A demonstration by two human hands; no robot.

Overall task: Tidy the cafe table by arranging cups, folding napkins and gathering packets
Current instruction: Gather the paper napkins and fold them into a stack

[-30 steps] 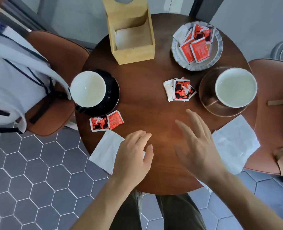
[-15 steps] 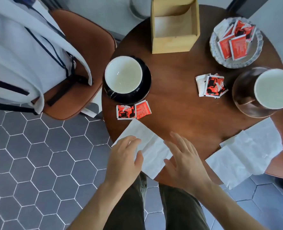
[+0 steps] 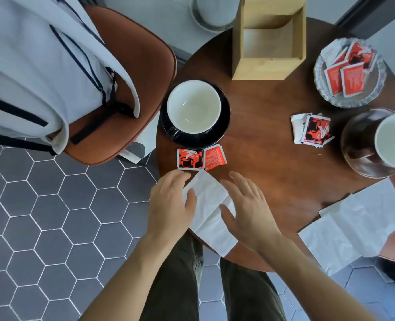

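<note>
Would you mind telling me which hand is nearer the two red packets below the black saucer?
Left hand: fingertips just below the packets. Right hand sits lower right.

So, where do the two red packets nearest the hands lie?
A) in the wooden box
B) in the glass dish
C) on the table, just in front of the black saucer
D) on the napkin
C: the two red packets lie flat on the table, between the black saucer and the napkin.

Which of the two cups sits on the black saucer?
The cup near the orange chair; the other cup, at the table's right edge, sits on a brown saucer.
</note>
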